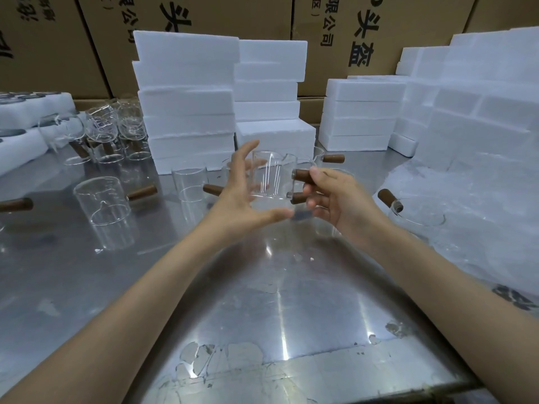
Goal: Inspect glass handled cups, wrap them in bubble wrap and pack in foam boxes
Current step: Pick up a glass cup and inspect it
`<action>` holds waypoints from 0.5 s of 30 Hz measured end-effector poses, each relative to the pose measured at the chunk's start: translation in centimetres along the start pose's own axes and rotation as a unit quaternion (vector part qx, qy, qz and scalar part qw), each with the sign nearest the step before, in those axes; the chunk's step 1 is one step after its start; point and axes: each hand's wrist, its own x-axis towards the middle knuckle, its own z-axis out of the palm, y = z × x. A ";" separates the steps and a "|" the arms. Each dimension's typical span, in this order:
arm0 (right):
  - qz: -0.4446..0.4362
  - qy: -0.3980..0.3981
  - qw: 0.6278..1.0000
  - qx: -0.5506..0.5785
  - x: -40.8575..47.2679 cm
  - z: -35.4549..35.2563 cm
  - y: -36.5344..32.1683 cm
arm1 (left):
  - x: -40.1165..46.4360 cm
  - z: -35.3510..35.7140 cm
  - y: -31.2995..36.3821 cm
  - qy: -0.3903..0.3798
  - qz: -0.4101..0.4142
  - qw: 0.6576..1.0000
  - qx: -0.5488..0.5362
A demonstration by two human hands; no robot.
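Observation:
A clear glass cup (269,179) with a brown wooden handle (302,174) is held up above the steel table (262,301). My right hand (335,199) pinches the handle between thumb and fingers. My left hand (242,191) is spread beside the cup's left wall, fingers straight, thumb under the base. Bubble wrap (472,228) lies in a heap at the right. Stacks of white foam boxes (189,112) stand behind the cup.
More handled glass cups stand on the table: one at the left (102,202), one in the middle (189,185), a cluster at the back left (110,132), one lying on the bubble wrap (414,211). Further foam stacks (361,112) and cardboard cartons (379,33) close the back.

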 end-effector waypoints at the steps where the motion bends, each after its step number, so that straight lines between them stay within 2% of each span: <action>1: 0.007 -0.007 1.000 0.014 0.0 0.0 0.0 | 0.0 -0.1 0.0 0.017 0.019 1.000 0.005; 7: 0.042 -0.026 0.997 0.059 0.1 0.0 0.1 | -0.2 -0.5 0.3 0.116 0.091 0.980 0.135; 11: 0.046 -0.037 0.998 0.012 0.2 0.4 0.4 | -0.5 -0.3 0.6 0.154 0.134 0.951 0.232; 15: 0.026 -0.046 0.998 -0.044 0.2 1.1 1.0 | -0.5 -0.3 1.1 0.166 0.152 0.936 0.270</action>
